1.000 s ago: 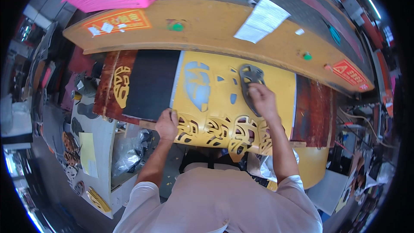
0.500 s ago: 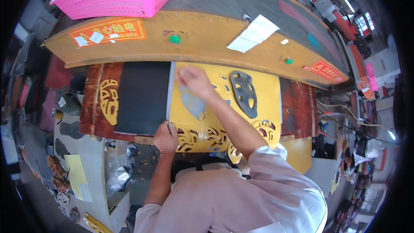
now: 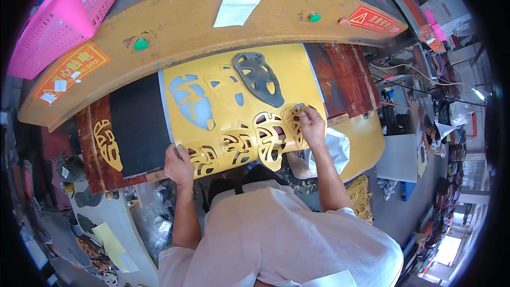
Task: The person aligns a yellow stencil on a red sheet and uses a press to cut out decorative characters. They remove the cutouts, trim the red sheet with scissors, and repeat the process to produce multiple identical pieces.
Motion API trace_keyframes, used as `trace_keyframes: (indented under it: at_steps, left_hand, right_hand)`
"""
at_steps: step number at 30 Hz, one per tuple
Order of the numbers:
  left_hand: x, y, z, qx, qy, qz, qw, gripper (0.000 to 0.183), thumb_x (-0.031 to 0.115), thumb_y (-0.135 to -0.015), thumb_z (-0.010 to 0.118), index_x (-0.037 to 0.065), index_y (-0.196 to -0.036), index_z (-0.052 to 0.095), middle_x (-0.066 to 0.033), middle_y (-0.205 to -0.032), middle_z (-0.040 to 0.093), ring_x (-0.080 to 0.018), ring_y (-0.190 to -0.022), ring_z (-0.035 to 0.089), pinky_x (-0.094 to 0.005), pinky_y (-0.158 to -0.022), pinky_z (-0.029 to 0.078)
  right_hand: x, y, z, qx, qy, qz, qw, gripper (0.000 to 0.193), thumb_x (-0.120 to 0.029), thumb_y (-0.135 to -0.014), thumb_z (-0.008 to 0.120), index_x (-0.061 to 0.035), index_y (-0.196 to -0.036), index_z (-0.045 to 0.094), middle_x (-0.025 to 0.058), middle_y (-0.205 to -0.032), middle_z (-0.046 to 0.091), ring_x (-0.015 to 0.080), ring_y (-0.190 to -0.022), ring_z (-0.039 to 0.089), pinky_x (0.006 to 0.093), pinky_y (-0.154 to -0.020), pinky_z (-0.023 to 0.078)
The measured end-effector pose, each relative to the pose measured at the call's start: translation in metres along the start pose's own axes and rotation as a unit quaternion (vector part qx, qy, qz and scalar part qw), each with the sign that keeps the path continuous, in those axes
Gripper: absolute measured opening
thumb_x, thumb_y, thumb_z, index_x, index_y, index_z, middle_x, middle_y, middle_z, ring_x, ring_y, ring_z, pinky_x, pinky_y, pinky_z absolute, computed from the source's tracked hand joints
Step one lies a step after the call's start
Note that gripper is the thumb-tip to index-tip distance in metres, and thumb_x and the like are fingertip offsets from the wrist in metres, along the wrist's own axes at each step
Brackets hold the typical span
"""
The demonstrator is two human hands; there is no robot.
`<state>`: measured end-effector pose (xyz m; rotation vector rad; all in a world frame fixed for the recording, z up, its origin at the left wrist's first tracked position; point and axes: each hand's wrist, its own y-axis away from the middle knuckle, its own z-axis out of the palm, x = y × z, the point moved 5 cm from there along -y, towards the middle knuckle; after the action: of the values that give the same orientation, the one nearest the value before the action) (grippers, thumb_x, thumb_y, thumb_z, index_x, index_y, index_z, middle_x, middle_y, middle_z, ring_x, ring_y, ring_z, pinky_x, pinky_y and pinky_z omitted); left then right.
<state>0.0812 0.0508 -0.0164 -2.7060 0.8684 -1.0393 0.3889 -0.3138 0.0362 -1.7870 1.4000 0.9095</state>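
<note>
A yellow sheet (image 3: 300,74) with several openings cut through it lies in front of me. My left hand (image 3: 179,165) is closed on its near left corner. Near the sheet's front right, my right hand (image 3: 312,126) pinches a yellow cut-out piece (image 3: 295,126) with curved slots. Just left of it, a slotted yellow sole-shaped piece (image 3: 270,141) overhangs the near edge. A dark sole-shaped cutting die (image 3: 258,81) rests on the far part of the sheet. Whitish material shows through a large opening (image 3: 189,102) at the sheet's left.
A yellow-orange machine beam (image 3: 180,29) with green buttons (image 3: 141,44) spans the far side. A pink basket (image 3: 69,26) stands on top at far left. Another yellow cut-out (image 3: 108,146) lies on the red-brown board (image 3: 87,151) beside a black panel (image 3: 137,133).
My right hand has moved from the sheet's far left to its near right and now pinches a cut-out. My left hand stays at the near left corner. The view has turned.
</note>
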Motion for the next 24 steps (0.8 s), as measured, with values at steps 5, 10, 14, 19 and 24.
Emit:
trace_keyframes:
  at_steps: [5,10,14,19,24]
  left_hand:
    - [-0.001,-0.005,0.001,-0.006,0.006,-0.031,0.999,0.025,0.025,-0.101,0.062,0.005,-0.114,0.068,-0.0149,-0.105,0.07,-0.0359,-0.095,0.069,-0.0464,-0.081,0.055]
    - [0.043,0.0,-0.024,0.078,0.112,0.033,0.99,0.026,0.015,-0.096,0.064,0.001,-0.117,0.066,-0.0216,-0.118,0.065,-0.0401,-0.114,0.059,-0.049,-0.1,0.047]
    - [0.134,0.063,0.005,-0.037,0.116,0.251,0.96,0.027,0.011,-0.088,0.067,0.006,-0.115,0.068,-0.0163,-0.116,0.064,-0.0371,-0.109,0.059,-0.0521,-0.099,0.046]
    - [0.163,0.066,0.056,-0.011,0.028,0.278,0.96,0.017,0.019,-0.088,0.069,0.015,-0.104,0.068,-0.0068,-0.1,0.062,-0.0306,-0.099,0.06,-0.0481,-0.088,0.045]
    - [0.156,0.065,0.073,0.023,-0.006,0.289,0.957,0.017,0.021,-0.083,0.069,0.015,-0.1,0.065,-0.0068,-0.098,0.06,-0.0306,-0.096,0.059,-0.0478,-0.086,0.044]
  right_hand:
    - [-0.026,0.018,-0.002,-0.008,0.035,-0.118,0.992,0.018,-0.01,-0.096,0.068,-0.001,-0.11,0.075,0.0182,-0.099,0.074,0.0349,-0.092,0.07,0.0422,-0.085,0.056]
    - [-0.038,0.029,-0.001,-0.039,-0.015,-0.134,0.99,0.018,-0.011,-0.095,0.07,0.0003,-0.108,0.076,0.0172,-0.101,0.074,0.0333,-0.1,0.069,0.0415,-0.09,0.054]
    - [-0.027,0.036,0.004,-0.072,-0.053,-0.106,0.99,0.02,-0.012,-0.097,0.069,0.0012,-0.11,0.076,0.0175,-0.103,0.074,0.0324,-0.099,0.07,0.0392,-0.09,0.055]
    - [-0.016,0.047,0.004,-0.098,-0.086,-0.074,0.989,0.022,-0.014,-0.099,0.069,0.002,-0.112,0.076,0.0183,-0.104,0.074,0.0285,-0.097,0.072,0.0368,-0.088,0.056]
    - [0.005,0.058,-0.018,-0.09,-0.125,0.004,0.988,0.024,-0.015,-0.1,0.069,0.0028,-0.116,0.076,0.0098,-0.101,0.075,0.013,-0.092,0.069,0.0275,-0.081,0.055]
